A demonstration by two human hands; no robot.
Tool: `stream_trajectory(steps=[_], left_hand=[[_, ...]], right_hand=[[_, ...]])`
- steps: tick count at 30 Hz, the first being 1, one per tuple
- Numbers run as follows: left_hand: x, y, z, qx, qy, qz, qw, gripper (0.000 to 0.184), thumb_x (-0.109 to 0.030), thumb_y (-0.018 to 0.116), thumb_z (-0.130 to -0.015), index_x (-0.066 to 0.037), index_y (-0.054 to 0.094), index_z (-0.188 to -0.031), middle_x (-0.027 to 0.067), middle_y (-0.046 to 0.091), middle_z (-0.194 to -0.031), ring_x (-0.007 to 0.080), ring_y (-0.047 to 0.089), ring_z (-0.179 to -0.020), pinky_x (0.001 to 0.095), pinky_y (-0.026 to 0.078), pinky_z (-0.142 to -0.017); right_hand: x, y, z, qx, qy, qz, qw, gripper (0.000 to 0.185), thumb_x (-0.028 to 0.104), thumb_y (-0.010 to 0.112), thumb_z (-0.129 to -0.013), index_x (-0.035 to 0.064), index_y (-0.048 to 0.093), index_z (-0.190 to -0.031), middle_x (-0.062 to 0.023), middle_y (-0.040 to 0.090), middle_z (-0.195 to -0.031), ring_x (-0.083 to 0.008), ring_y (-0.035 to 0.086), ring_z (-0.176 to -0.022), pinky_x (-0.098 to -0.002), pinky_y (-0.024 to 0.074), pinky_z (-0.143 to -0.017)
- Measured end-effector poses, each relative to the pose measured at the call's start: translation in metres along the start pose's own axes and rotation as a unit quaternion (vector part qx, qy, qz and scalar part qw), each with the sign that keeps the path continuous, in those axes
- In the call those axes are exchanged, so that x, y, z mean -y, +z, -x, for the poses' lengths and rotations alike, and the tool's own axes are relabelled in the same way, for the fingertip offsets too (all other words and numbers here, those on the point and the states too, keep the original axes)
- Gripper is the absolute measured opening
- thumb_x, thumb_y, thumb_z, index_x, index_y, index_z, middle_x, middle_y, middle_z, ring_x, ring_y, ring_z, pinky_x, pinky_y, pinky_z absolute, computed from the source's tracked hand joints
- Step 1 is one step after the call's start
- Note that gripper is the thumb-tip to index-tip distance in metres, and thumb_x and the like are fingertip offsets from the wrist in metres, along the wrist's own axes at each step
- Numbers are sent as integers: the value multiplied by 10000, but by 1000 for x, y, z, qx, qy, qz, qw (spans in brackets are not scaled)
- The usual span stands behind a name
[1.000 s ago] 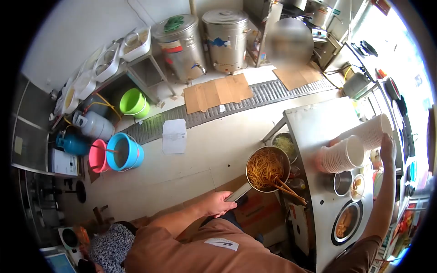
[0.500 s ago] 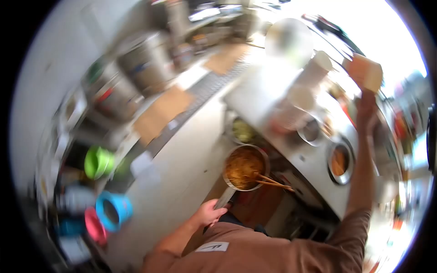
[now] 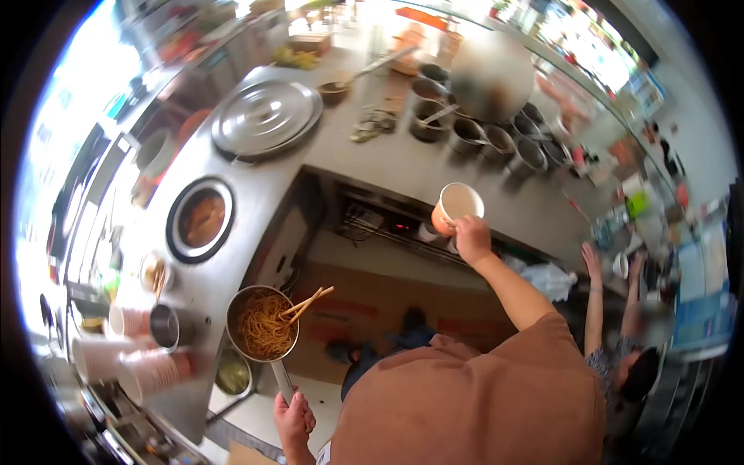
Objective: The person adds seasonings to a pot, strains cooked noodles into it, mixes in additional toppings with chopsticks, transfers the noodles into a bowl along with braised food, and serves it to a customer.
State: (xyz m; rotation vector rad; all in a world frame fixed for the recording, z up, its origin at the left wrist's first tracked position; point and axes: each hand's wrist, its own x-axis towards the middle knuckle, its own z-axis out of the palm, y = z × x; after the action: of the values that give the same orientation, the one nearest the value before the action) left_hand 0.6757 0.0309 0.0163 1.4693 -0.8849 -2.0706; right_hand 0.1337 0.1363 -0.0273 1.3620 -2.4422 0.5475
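Observation:
My left hand (image 3: 294, 418) is closed round the handle of a saucepan (image 3: 232, 329), held level beside the left counter. Brown noodles (image 3: 263, 324) fill the pan, and a pair of chopsticks (image 3: 310, 302) leans out over its rim. On the other side, my right hand (image 3: 471, 239) grips an orange and white paper cup (image 3: 446, 214) by its side. The cup's wide mouth faces up, and it is held near the edge of the far counter. Its inside looks pale, with no contents showing.
Several metal pots (image 3: 467, 136) line the far counter (image 3: 372, 182). On the left counter are a large lid (image 3: 267, 116), a round well with brown food (image 3: 203, 221) and stacked paper cups (image 3: 155, 376). Another person's arms (image 3: 593, 302) reach in at right. A pan of greens (image 3: 232, 372) sits low.
The view has swung round from the floor side to the counters. My right hand, formerly stretched far out with the cup, is now nearer; my left hand still holds the saucepan.

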Motion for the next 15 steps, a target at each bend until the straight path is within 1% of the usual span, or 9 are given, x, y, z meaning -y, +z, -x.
stream_trajectory(steps=[2,4,7,10,11,12,13,14,15], left_hand=[[-4,33,-24,38,1,-45,998,136,-99,545,-939,-54,495,-1056,9,438,-605,88,384,-366,239,324,-310],[-21,90,-17,72,-16,-81,994,135,-100,550,-937,-50,496,-1050,12,436,-605,87,390,-372,240,329,-314],[-22,167,-30,110,-38,-113,987,150,-112,565,-933,-53,502,-1056,10,428,-603,83,381,-382,238,328,-322],[-3,222,-42,142,-56,-137,979,173,-146,579,-941,-59,534,-1083,6,432,-607,83,380,-389,235,319,-320],[-15,254,-29,156,-74,-158,972,180,-153,588,-938,-64,535,-1085,3,430,-608,82,382,-394,235,320,-322],[-11,272,-30,174,-82,-180,965,188,-161,596,-935,-69,535,-1088,-1,427,-610,81,383,-398,235,321,-324],[-8,285,-34,193,-92,-185,959,201,-173,617,-926,-77,536,-1082,-3,431,-614,81,391,-409,234,329,-332],[-8,300,-34,193,-89,-189,959,201,-173,617,-926,-77,536,-1082,-3,431,-614,81,391,-409,234,329,-332],[-7,316,-33,207,-100,-197,953,175,-175,628,-918,-72,539,-1028,-5,440,-616,80,400,-414,233,333,-341]], right_hand=[[-60,-3,24,-56,43,58,996,68,84,571,-766,98,636,-752,-84,585,-762,-308,571,-804,-445,442,-740],[-114,-20,33,-54,97,76,991,71,91,563,-767,100,629,-742,-79,585,-774,-301,566,-813,-441,435,-776],[-176,-16,42,-110,107,79,985,84,99,551,-773,95,627,-739,-79,582,-782,-300,557,-838,-429,434,-826],[-216,-2,56,-80,110,106,985,108,121,534,-819,74,632,-821,-87,598,-901,-301,550,-939,-430,423,-935],[-215,-32,43,-71,115,102,986,108,121,534,-819,74,632,-821,-87,598,-901,-301,550,-939,-430,423,-935],[-211,-44,42,-73,130,92,984,145,108,568,-797,64,629,-920,-102,595,-968,-311,547,-967,-426,426,-946],[-198,-61,36,-75,144,84,983,249,96,602,-774,54,627,-1018,-117,592,-1035,-321,544,-994,-421,430,-958],[-180,-78,32,-77,126,12,989,383,89,648,-744,50,590,-1121,-138,580,-1082,-338,538,-1010,-422,438,-952],[-163,-89,38,-78,106,-60,989,529,82,693,-715,47,553,-1224,-158,568,-1129,-356,532,-1025,-423,445,-945]])
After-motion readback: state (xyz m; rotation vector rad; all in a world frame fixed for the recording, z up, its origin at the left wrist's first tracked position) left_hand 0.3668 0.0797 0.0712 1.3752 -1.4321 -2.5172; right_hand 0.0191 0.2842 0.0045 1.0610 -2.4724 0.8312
